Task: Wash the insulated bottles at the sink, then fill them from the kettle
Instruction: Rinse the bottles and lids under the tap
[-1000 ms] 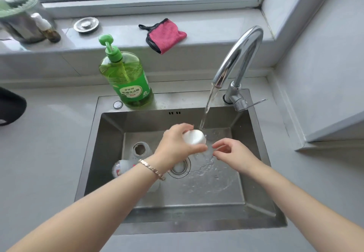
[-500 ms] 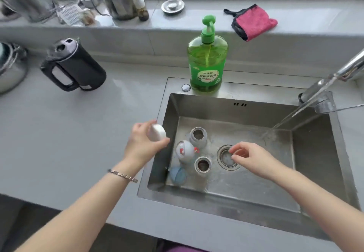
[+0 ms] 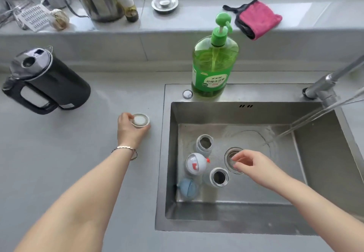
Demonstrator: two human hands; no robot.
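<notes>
My left hand (image 3: 131,131) holds a small round white cap (image 3: 140,120) on the grey counter, left of the sink (image 3: 244,212). Two open insulated bottles stand in the basin, one (image 3: 204,143) further back and one (image 3: 218,176) nearer. Beside them lie a grey and white lid with red parts (image 3: 196,164) and a blue lid (image 3: 188,188). My right hand (image 3: 254,166) hovers over the drain (image 3: 231,156), fingers loosely curled, holding nothing. The black kettle (image 3: 45,82) stands on the counter at the left.
Water runs from the tap (image 3: 331,80) into the basin at the right. A green dish soap bottle (image 3: 214,62) stands on the sink's back rim. On the windowsill lie a pink cloth (image 3: 258,19), a steel pot (image 3: 98,1), a small bottle (image 3: 129,5) and a drain plug (image 3: 165,3).
My left hand carried the white cap from under the running water out of the sink, leftwards and down to the counter. My right hand stayed over the drain.
</notes>
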